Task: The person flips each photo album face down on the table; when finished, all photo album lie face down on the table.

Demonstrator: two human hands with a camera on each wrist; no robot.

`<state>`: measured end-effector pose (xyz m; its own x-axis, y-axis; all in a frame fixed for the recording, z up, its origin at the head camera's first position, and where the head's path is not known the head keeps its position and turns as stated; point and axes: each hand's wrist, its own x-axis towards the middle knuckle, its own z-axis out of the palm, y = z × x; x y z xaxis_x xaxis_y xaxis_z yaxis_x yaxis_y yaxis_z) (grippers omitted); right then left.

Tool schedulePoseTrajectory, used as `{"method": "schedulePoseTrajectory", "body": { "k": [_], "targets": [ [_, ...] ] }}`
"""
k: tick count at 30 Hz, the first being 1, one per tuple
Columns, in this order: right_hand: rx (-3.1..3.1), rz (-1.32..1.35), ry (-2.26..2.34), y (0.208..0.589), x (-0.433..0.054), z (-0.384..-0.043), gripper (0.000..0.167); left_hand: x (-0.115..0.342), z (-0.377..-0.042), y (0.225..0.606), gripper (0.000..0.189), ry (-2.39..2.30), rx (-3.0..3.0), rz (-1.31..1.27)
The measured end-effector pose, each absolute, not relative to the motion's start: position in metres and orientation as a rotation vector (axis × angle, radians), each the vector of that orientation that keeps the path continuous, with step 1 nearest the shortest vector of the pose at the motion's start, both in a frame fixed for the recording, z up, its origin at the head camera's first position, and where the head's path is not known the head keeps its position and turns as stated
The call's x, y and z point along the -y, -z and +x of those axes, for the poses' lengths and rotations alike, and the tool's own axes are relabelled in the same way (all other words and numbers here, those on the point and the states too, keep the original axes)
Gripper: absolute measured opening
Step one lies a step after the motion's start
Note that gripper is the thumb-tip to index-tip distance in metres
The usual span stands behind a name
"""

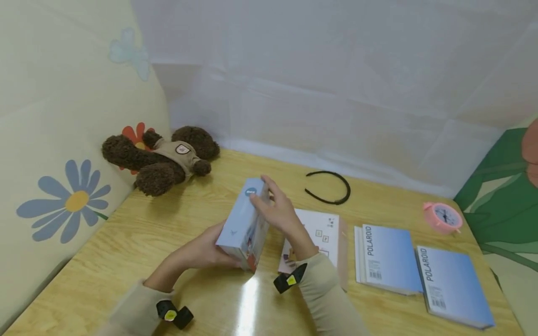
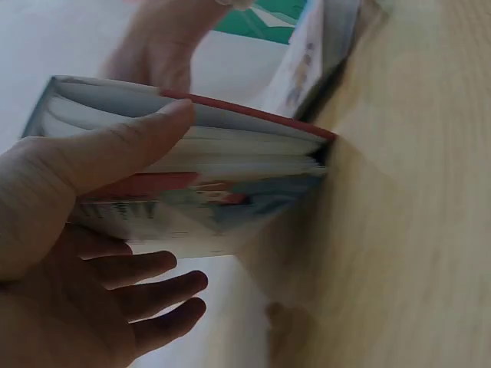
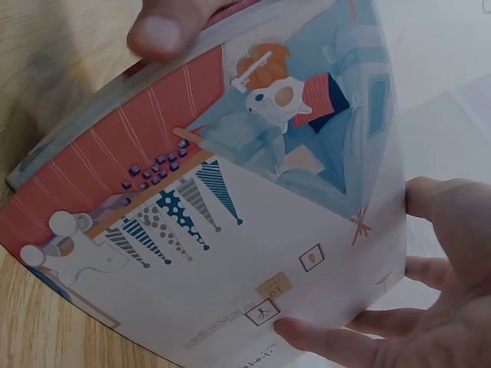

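A thick illustrated book (image 1: 237, 217) stands tilted with its light blue spine up, held in both hands near the middle of the table. My left hand (image 1: 208, 247) grips its near end. In the left wrist view, the thumb (image 2: 134, 146) lies across the page-edge end, between the covers, and the other fingers spread below. At the far right side, my right hand (image 1: 277, 207) holds the book, thumb on the spine by a round teal logo. The right wrist view shows the cover (image 3: 253, 207) with red stripes, bunting and a blue tent; the right fingers (image 3: 330, 341) touch its edge.
Under my right forearm lies a white illustrated book (image 1: 329, 226). Farther right are blue POLAROID albums (image 1: 392, 256) and another POLAROID album (image 1: 458, 284). A pink alarm clock (image 1: 443, 218), black headband (image 1: 346, 191) and brown teddy bear (image 1: 168, 161) lie toward the table's back.
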<state>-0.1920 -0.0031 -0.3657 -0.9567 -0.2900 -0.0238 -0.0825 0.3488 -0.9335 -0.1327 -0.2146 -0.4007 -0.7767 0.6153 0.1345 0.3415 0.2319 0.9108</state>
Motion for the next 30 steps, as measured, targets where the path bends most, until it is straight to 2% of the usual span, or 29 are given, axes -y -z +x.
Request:
{"method": "schedulePoseTrajectory", "body": {
  "k": [3,7,18,23,30],
  "targets": [
    [-2.399,-0.341,1.681,0.366,0.004,-0.193,0.065,0.212,-0.133,0.41,0.1,-1.584,-2.22,0.929],
    [-2.381,-0.33,1.7,0.366,0.003,-0.193,0.065,0.209,-0.133,0.418,0.1,-1.536,-2.259,0.902],
    [-2.316,-0.287,1.762,0.369,-0.001,-0.192,0.061,0.201,-0.128,0.429,0.117,-1.548,-2.302,0.849],
    [-2.171,-0.296,1.875,0.366,-0.002,-0.194,0.061,0.2,-0.13,0.427,0.111,-1.502,-2.354,0.847],
    [-1.923,-0.27,2.032,0.369,-0.004,-0.194,0.063,0.209,-0.132,0.422,0.094,-1.399,-2.42,0.883]
  ]
}}
